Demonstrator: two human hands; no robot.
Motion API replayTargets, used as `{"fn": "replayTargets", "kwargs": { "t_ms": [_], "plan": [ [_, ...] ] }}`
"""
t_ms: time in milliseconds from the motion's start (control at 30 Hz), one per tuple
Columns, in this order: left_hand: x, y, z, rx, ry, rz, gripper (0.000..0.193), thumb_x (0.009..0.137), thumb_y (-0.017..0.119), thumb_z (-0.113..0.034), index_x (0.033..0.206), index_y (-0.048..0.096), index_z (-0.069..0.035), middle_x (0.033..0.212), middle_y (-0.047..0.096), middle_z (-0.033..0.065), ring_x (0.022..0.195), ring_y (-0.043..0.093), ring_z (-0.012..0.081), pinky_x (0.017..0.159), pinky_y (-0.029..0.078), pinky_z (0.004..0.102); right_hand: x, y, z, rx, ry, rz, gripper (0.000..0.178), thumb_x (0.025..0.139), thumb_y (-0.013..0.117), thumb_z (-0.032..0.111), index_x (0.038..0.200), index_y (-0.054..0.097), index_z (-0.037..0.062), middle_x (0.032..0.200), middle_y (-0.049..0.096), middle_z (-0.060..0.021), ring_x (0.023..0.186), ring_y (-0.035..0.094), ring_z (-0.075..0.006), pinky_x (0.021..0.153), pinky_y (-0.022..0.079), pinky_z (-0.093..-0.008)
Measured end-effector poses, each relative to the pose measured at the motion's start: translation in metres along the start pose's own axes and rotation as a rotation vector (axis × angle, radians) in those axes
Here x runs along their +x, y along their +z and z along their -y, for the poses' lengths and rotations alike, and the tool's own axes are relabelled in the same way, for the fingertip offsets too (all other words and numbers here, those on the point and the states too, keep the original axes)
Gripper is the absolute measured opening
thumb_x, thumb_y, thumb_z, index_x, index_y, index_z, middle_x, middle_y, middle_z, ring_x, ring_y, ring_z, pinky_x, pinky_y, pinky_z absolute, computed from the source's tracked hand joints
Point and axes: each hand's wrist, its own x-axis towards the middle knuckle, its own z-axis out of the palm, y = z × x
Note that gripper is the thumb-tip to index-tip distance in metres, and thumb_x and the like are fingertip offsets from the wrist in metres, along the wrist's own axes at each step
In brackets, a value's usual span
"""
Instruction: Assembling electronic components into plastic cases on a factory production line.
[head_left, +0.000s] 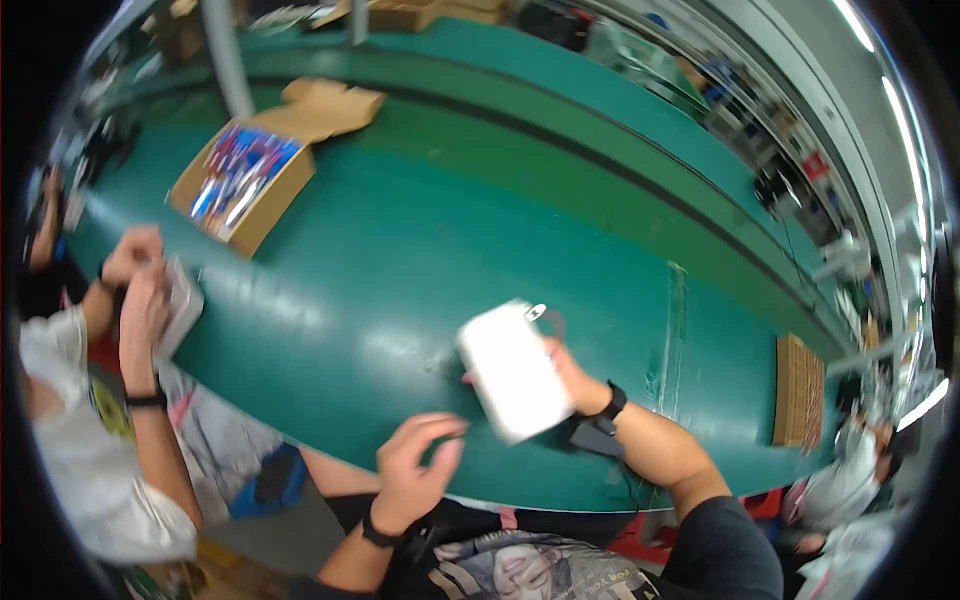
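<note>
White box [515,375] held up over the green table [330,250]

From the head view: gripped at its right side by the right hand [572,380], with fingers closed narrow around the edge and a pinkish tip in sight at the left edge. Turned aslant, far end toward the left, near end toward the right. Blurred, too much to tell any detail of its upper face. At the far end, a small pale clip [536,312] beside a grey band; cannot tell whether fastened to the box.

Just left of the box and nearer, apart from it, the left hand [415,465]. Raised by the table's near edge, with fingers curled and thumb set off from them by a middling gap. On the left wrist, a black band [380,537]; on the right wrist, another much like it. Close by the right wrist, a small dark block [597,437] with a cord.

At far left, an open cardboard box [280,205], filled with blue, red and silvery packets [245,170]. At near left, a co-worker's hands [147,300], close together beside a white tray [185,310]. Toward the right end, a brown carton [786,390]. Between carton and white box, a clear strip of tape [676,330] along the tabletop.
</note>
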Motion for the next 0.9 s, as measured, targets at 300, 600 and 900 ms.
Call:
{"fn": "replayTargets", "kwargs": {
  "t_ms": [300,600,900],
  "plan": [
    [-0.030,-0.028,-0.006,-0.448,-0.220,-0.200,0.076,0.103,0.060,-0.034,0.161,0.026,0.001,0.149,0.052,0.0205,0.137,0.055,0.0295,0.115,0.045,0.0421,0.013,0.042,0.004,-0.610,-0.502,0.028,0.044,0.078,0.090,0.009,0.119,0.073,0.0088,0.151,0.054,-0.0140,0.123,0.067,-0.0303,0.098,0.057,-0.0386],
    [-0.001,-0.033,-0.012,-0.180,-0.363,-0.042,0.076,0.095,0.064,-0.008,0.162,0.029,0.002,0.152,0.051,0.0196,0.139,0.054,0.0284,0.117,0.041,0.0385,0.001,0.047,0.016,-0.759,-0.382,-0.066,0.045,0.077,0.090,0.013,0.120,0.075,0.0157,0.148,0.056,-0.0141,0.118,0.067,-0.0337,0.094,0.059,-0.0398],
    [0.023,-0.049,-0.015,0.445,-0.251,0.080,0.061,0.091,0.068,-0.003,0.151,0.053,-0.001,0.142,0.059,0.0164,0.122,0.062,0.0250,0.105,0.050,0.0363,0.000,0.041,0.030,-1.031,-0.318,-0.121,0.047,0.076,0.092,0.022,0.120,0.075,0.0157,0.138,0.059,-0.0165,0.122,0.061,-0.0380,0.100,0.054,-0.0437]
  ]
}}
